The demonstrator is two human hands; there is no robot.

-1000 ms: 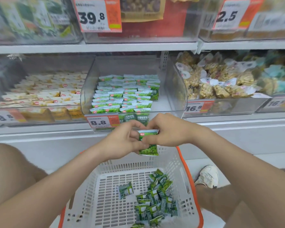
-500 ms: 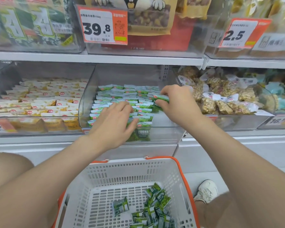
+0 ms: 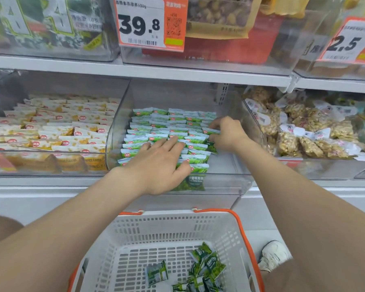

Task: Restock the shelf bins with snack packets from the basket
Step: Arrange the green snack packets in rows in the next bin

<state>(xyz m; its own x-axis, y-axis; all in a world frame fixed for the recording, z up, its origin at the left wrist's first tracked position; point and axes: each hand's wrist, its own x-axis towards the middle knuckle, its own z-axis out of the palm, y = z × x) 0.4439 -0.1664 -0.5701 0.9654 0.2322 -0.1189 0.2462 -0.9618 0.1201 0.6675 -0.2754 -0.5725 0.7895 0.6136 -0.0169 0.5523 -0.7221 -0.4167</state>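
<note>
Head view looks down on a clear middle bin (image 3: pixel 223 183) filled with rows of green snack packets (image 3: pixel 167 123) standing on edge. At the right end of those rows, one green packet (image 3: pixel 209 130) is pinched between the thumb and curled fingers of the right hand (image 3: pixel 228 133), still touching its neighbours. The right forearm reaches over the bin's front right corner, with the wrist bent inward towards the rows.

The left hand (image 3: pixel 160 163) lies palm down on the front rows, fingers straight and spread, pressing on the packet tops and gripping nothing. Its forearm crosses the bin's front wall from the lower left.

Below the bin sits a white basket (image 3: pixel 177 216) with an orange rim, and loose green packets (image 3: pixel 204 268) lie in its right half.

Each packet in the bin carries a small red oval logo, too small to read. Chinese characters show on a packet seen through the bin's front wall. Above the bin, an orange-and-white price tag (image 3: pixel 143 24) reads 39.8, and up to the right a second price tag (image 3: pixel 346 42) reads 2.5. Left of the bin stands a bin of yellow-and-white packets (image 3: pixel 57 127); right of it, a bin of clear bagged snacks (image 3: pixel 303 127).
</note>
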